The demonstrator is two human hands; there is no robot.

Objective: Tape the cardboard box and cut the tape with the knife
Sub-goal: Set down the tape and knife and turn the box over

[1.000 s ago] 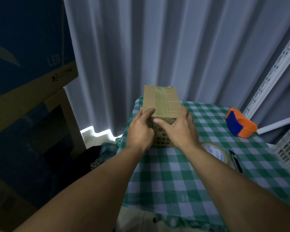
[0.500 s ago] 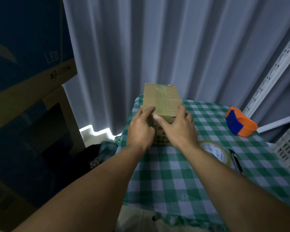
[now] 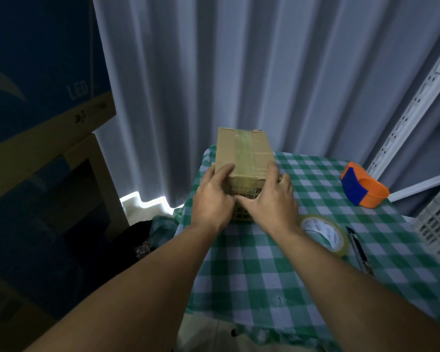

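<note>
Cardboard was under both my palms: the box (image 3: 243, 153) stood at the far left corner of the checked table (image 3: 259, 270), a strip of tape (image 3: 244, 154) already along its top. My left hand (image 3: 211, 199) and right hand (image 3: 271, 199) lay flat, fingers spread, against its near face and top edge, gripping nothing, likely to press the tape end down. To the right, near the roll of tape (image 3: 325, 236), lay the knife (image 3: 358, 250), within easy reach.

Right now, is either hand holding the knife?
No, both hands press on the cardboard box; the knife lies on the tablecloth.
</note>
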